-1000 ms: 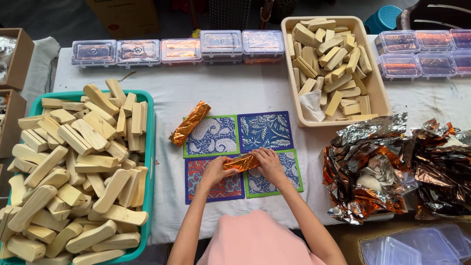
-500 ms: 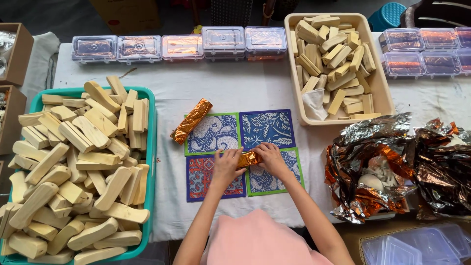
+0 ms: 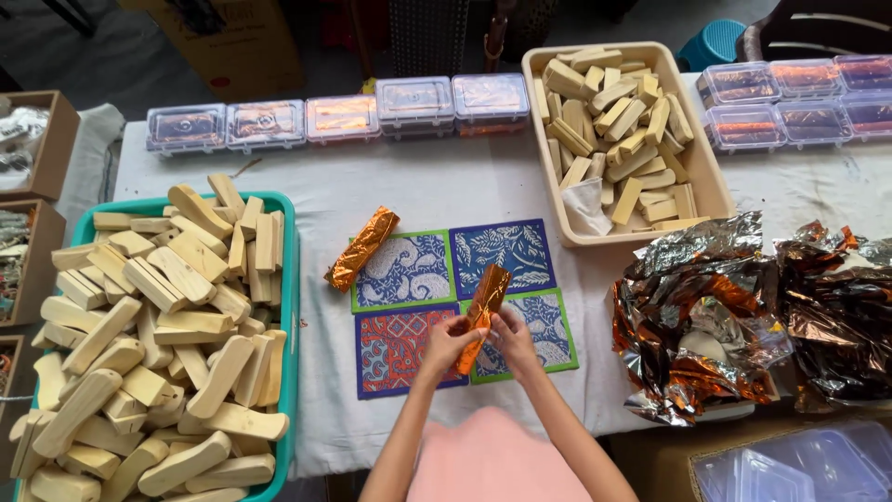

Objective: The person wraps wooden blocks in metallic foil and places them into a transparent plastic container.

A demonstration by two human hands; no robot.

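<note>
1. White cloth covers the table (image 3: 446, 186), which carries four patterned square mats (image 3: 462, 291), two blue and two red, laid as a block.
2. Five clear lidded boxes (image 3: 344, 118) stand in a row at the far edge; six more clear boxes (image 3: 799, 98) sit at the far right.
3. Two containers hold pale, rough-cut wooden sticks: a teal tub (image 3: 290, 307) on the left and a beige tray (image 3: 711, 177) on the right.
4. One finished orange foil roll (image 3: 362, 247) lies slanted on the upper-left mat.
5. Between both hands, over the lower mats, a second foil-wrapped stick (image 3: 483, 302) tilts upward, shiny, creased and copper-orange.
6. Left hand (image 3: 448, 342) and right hand (image 3: 513, 336) pinch its lower end, fingertips pressed on the foil.
7. Crumpled silver-orange foil sheets (image 3: 743, 316) pile up on the right.
</note>
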